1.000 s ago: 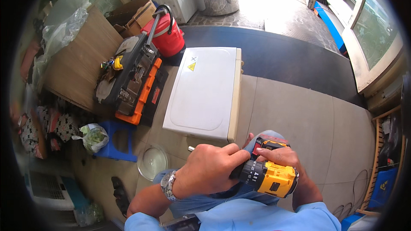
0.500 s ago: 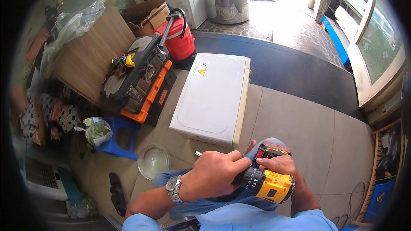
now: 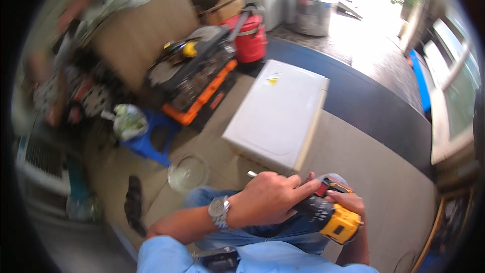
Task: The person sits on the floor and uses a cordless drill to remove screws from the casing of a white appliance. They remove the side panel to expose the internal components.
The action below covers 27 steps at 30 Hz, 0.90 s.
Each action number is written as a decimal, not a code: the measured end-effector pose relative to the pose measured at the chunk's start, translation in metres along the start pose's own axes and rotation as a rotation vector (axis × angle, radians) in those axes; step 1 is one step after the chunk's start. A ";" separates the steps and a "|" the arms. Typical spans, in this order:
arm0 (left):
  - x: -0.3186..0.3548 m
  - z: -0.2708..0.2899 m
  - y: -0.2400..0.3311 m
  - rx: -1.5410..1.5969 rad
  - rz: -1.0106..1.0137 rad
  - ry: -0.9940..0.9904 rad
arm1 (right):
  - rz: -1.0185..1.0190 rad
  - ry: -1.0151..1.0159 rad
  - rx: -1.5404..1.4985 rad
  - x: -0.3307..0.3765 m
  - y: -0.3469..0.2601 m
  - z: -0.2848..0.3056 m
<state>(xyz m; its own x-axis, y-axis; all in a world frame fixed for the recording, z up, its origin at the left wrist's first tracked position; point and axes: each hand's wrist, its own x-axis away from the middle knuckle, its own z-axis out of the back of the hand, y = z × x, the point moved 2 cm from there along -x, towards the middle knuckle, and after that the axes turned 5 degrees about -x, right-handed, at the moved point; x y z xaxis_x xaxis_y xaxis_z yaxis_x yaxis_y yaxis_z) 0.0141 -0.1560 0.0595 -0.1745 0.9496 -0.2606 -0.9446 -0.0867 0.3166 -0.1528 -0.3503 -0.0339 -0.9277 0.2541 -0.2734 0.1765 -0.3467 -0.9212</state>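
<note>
Hands meet over the lap: left hand (image 3: 268, 197) wraps the front of the yellow-and-black cordless drill (image 3: 328, 215), right hand (image 3: 348, 205) clasps its body, steadying it near the white appliance (image 3: 278, 114).

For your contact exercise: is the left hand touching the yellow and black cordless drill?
Touching: the head view shows the left hand wrapped over the yellow and black cordless drill.

A white box (image 3: 277, 114) lay flat on the tan floor (image 3: 374, 167), with a glass bowl (image 3: 187, 174) near its closer corner. Left of it stood a blue stool (image 3: 151, 139), an open orange toolbox (image 3: 197, 83) and a red jug (image 3: 250, 38). A steel drum (image 3: 310, 12) stood farther back.
</note>
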 end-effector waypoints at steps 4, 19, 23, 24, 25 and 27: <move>0.040 -0.018 -0.063 0.033 0.359 -0.138 | 0.032 0.208 0.048 0.028 0.017 0.024; 0.057 0.177 -0.449 -0.610 0.671 0.647 | -0.450 0.326 -0.418 0.059 0.104 0.127; 0.037 0.156 -0.535 -0.669 0.878 0.525 | -0.471 0.328 -0.438 0.046 0.108 0.125; 0.034 0.132 -0.550 -0.667 0.960 0.495 | -0.482 0.332 -0.439 0.046 0.108 0.126; 0.021 0.113 -0.542 -0.589 0.954 0.442 | -0.490 0.356 -0.419 0.050 0.101 0.130; 0.026 0.102 -0.528 -0.533 0.944 0.421 | -0.500 0.361 -0.424 0.050 0.102 0.131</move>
<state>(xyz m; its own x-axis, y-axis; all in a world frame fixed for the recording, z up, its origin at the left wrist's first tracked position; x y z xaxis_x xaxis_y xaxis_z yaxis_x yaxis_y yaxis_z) 0.5369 -0.0552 -0.0210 -0.8554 0.2730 -0.4402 -0.3694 -0.9172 0.1491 -0.2248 -0.4916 -0.1053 -0.7781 0.5957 0.1996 -0.0588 0.2472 -0.9672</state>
